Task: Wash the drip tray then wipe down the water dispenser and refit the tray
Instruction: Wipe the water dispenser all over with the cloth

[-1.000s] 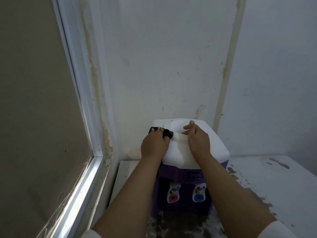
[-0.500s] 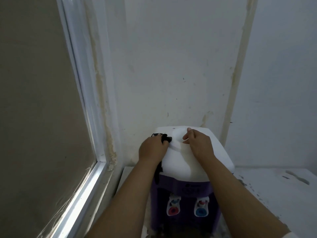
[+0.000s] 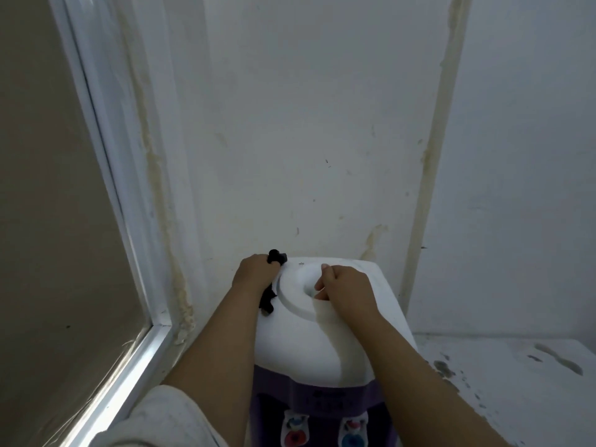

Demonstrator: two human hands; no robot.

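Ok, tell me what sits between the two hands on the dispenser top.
Head view: only the raised white ring around the bottle opening, between left hand and right hand.

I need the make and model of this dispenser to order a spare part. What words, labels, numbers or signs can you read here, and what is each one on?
No text here can be read.
Dark blurred marks on the purple front panel of the white-topped water dispenser: too blurred to read.
Three short dark lines on the dispenser's white top: a mark, not lettering.
Red tap lever and blue tap lever: colours only, no legible label.
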